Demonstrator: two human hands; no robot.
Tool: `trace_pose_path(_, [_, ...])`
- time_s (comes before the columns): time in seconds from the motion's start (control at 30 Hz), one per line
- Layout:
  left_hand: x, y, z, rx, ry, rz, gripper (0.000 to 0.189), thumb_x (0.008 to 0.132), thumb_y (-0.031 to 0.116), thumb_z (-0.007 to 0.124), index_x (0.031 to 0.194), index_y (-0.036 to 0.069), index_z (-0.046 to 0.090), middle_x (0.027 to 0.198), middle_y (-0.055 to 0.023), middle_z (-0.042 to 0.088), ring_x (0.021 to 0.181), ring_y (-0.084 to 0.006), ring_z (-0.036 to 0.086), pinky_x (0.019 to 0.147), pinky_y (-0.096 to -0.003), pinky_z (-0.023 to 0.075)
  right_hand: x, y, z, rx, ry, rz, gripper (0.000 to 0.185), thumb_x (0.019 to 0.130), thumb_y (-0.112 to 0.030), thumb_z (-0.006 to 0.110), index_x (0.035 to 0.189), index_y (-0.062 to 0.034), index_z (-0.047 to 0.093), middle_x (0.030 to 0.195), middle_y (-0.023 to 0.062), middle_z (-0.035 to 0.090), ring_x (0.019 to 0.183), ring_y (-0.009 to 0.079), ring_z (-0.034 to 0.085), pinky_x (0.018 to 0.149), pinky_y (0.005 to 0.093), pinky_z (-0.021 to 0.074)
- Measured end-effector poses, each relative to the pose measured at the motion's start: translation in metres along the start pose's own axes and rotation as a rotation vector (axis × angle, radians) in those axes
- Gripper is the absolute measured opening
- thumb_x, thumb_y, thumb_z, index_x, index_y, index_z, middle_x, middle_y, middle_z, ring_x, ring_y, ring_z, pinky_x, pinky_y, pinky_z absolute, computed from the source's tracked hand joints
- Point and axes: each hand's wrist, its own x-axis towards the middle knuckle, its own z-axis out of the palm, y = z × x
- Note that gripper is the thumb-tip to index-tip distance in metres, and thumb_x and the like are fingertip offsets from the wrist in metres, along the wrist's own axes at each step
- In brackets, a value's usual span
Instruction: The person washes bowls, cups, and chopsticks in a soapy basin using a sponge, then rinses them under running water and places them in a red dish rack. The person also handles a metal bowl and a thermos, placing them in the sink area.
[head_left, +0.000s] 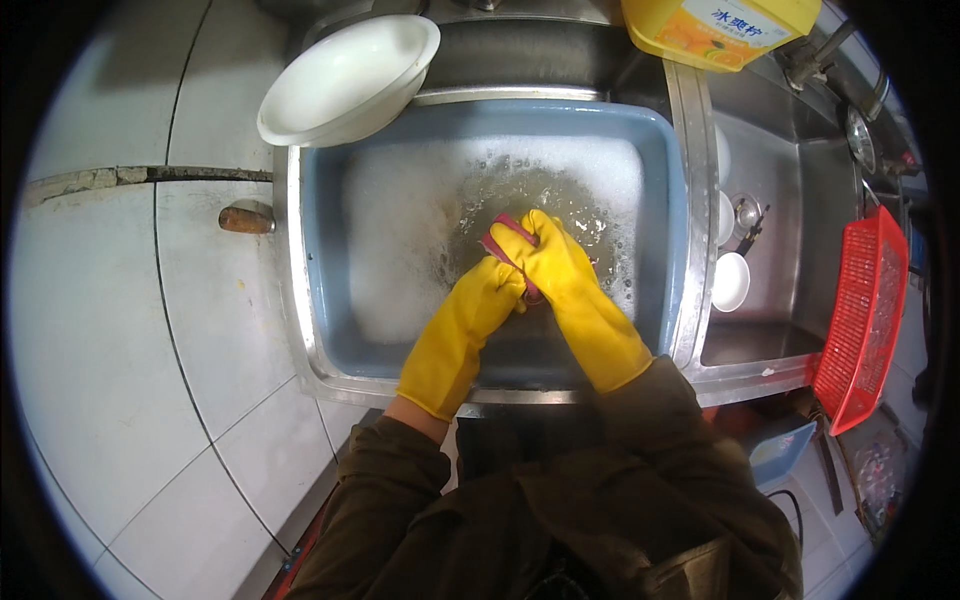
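Both of my hands wear yellow rubber gloves and meet over a light-blue plastic tub of sudsy water. My right hand grips a dark pink cloth, which sticks out past the thumb side. Pressed against it from the lower left, my left hand is closed in a fist on the cloth's lower part. Under the fingers, something small near the cloth's lower end is too hidden to make out. Murky water shows around the hands, with white foam toward the tub's sides.
A large white bowl rests tilted on the tub's back left corner. A yellow jug stands at the back right. The right steel basin holds a small white bowl and other dishes. A red plastic basket leans at its right edge.
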Motion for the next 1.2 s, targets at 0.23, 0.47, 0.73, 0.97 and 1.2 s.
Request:
trace_pose_path(0.23, [-0.001, 0.01, -0.002, 0.175, -0.001, 0.089, 0.017, 0.096, 0.014, 0.059, 0.105, 0.002, 0.066, 0.098, -0.0146, 0.068, 0.078, -0.0269, 0.071, 0.071, -0.0369, 0.0551, 0.03, 0.021, 0.007, 0.959, 0.134, 0.223, 0.019, 0.099, -0.025, 0.069, 0.1, -0.009, 0.058, 0.092, 0.0101, 0.068, 0.074, 0.0225, 0.067, 0.064, 0.0348, 0.0564])
trace_pose_path(0.47, [0.003, 0.005, 0.0, 0.164, 0.096, 0.029, 0.02, 0.095, 0.016, 0.062, 0.109, 0.003, 0.067, 0.102, -0.0183, 0.067, 0.096, -0.0387, 0.065, 0.082, -0.0405, 0.0532, 0.007, 0.016, 0.024, 1.132, 0.255, 0.275, 0.031, 0.093, -0.035, 0.077, 0.101, -0.0095, 0.061, 0.088, 0.0022, 0.067, 0.074, 0.0155, 0.061, 0.065, 0.0335, 0.0522])
trace_pose_path(0.73, [0.007, 0.002, 0.002, 0.202, 0.121, 0.101, 0.027, 0.098, 0.026, 0.063, 0.111, 0.002, 0.067, 0.107, -0.0166, 0.069, 0.089, -0.0347, 0.067, 0.078, -0.0391, 0.0532, 0.034, 0.045, 0.029, 1.083, 0.262, 0.294, 0.041, 0.104, -0.043, 0.059, 0.124, -0.0073, 0.06, 0.11, 0.0086, 0.066, 0.091, 0.0199, 0.062, 0.082, 0.0299, 0.0506])
trace_pose_path(0.97, [-0.017, -0.007, -0.048, -0.247, -0.232, -0.523, 0.071, 0.102, 0.063, 0.046, 0.103, -0.003, 0.073, 0.061, -0.0103, 0.064, 0.051, -0.0156, 0.054, 0.052, -0.0256, 0.0405, 0.06, 0.072, -0.02, 0.454, 0.393, 0.163, 0.03, 0.101, -0.035, 0.066, 0.107, -0.006, 0.067, 0.085, 0.0079, 0.068, 0.063, 0.0152, 0.063, 0.053, 0.0301, 0.0511])
trace_pose_path(1.2, [-0.021, -0.03, -0.032, -0.388, -0.072, -0.497, 0.064, 0.102, 0.057, 0.052, 0.106, -0.005, 0.069, 0.082, -0.0121, 0.07, 0.062, -0.0149, 0.058, 0.058, -0.0264, 0.0485, 0.034, 0.075, -0.023, 0.851, 0.166, 0.104, 0.017, 0.097, -0.017, 0.073, 0.102, -0.0018, 0.068, 0.102, 0.0074, 0.071, 0.073, 0.0134, 0.066, 0.066, 0.0261, 0.0545])
